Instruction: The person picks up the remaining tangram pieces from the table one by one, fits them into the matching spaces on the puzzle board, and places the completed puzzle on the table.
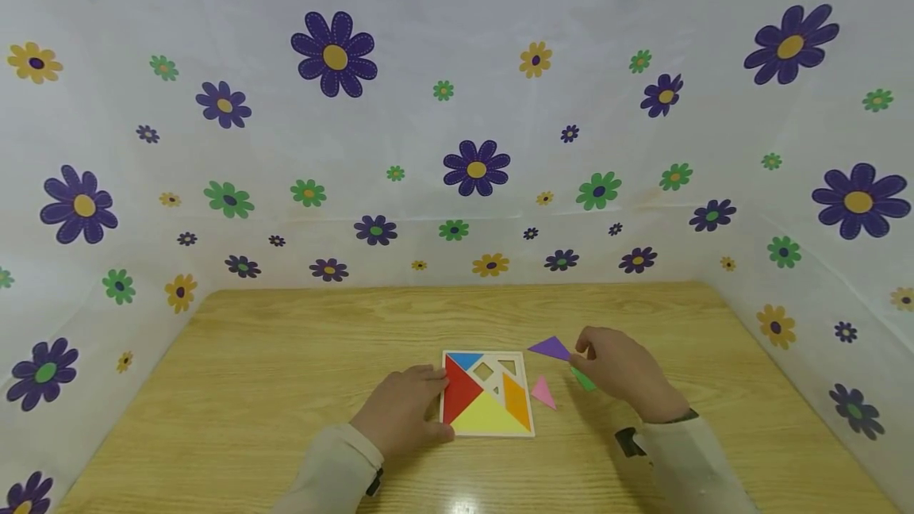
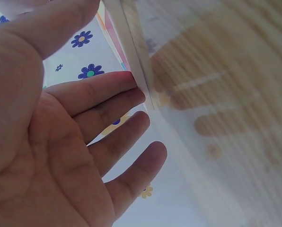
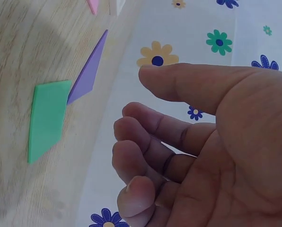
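Note:
A white-framed tangram tray [image 1: 488, 434] lies on the table, holding a red triangle [image 1: 460, 391], a blue triangle [image 1: 466, 360], a yellow triangle [image 1: 489, 416] and an orange parallelogram [image 1: 516, 403]; bare recesses show at its upper right. My left hand [image 1: 405, 411] touches the tray's left edge, fingertips against its side in the left wrist view, fingers fairly straight. Above the loose pieces hovers my right hand [image 1: 628, 371], fingers loosely bent and holding nothing. Closest to it are a purple triangle [image 3: 88, 78] and a green piece [image 3: 48, 118], partly hidden in the head view.
A pink triangle [image 1: 543, 393] lies just right of the tray. The wood-grain table [image 1: 286, 355] is bounded at the back and sides by white cloth [image 1: 400, 109] printed with flowers.

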`<state>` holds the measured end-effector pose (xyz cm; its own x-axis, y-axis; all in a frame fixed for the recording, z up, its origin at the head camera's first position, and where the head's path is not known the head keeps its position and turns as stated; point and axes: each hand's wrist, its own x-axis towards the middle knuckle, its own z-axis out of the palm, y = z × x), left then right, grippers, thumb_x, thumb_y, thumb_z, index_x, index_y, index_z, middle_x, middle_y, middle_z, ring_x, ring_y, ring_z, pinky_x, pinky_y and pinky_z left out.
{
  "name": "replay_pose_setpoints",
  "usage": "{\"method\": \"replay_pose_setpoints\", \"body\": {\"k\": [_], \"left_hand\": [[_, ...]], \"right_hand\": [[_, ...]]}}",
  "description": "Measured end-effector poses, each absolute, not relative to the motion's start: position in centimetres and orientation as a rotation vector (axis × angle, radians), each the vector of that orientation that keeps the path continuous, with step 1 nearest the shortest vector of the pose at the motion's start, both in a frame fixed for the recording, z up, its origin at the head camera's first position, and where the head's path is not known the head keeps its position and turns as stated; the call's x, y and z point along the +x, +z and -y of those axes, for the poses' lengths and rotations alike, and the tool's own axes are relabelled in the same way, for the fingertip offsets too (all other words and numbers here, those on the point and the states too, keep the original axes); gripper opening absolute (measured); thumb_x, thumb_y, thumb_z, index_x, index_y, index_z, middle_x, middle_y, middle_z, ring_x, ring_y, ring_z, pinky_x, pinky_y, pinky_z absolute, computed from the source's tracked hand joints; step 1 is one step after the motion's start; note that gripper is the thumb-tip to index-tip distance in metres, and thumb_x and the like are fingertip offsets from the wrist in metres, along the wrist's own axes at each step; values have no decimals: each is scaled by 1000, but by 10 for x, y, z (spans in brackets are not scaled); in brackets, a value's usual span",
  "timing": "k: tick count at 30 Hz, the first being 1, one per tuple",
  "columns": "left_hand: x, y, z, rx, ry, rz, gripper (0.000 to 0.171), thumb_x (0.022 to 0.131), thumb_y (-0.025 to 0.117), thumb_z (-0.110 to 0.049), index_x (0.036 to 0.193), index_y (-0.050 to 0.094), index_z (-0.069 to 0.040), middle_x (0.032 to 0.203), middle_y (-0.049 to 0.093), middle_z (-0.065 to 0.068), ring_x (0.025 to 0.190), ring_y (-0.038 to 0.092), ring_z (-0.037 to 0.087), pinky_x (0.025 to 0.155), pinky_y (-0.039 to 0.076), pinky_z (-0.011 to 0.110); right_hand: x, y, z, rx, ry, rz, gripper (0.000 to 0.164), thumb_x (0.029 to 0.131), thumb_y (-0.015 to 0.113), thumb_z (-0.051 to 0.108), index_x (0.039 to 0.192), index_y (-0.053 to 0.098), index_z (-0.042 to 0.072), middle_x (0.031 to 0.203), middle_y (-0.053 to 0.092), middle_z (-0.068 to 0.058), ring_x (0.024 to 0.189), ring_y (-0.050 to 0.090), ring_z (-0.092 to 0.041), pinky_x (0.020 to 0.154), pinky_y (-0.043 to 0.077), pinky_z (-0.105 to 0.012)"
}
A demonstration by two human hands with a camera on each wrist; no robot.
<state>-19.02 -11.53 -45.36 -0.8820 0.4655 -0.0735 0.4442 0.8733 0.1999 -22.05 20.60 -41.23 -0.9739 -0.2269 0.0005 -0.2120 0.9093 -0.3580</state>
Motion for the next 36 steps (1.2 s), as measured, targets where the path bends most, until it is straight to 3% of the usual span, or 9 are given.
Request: {"method": "replay_pose_setpoints", "body": {"k": [27,36], "left_hand": [[-191,-455,118,735,285,-2922,75,75,70,-59,133,57,-14,139,52,-1,130,45,22,102,42,45],[-190,-455,118,728,299,-2922,75,75,71,-58,133,57,-14,139,52,-1,131,44,22,102,41,46]], "right_hand": [[-227,-422,-214,-225,-505,-2948,31,85,69,26,103,62,1,92,61,-6,80,56,-20,66,50,-39],[-227,-430,-217,-186,-481,-2903,33,84,69,18,109,59,-2,97,59,-11,81,54,-21,70,50,-40]]}}
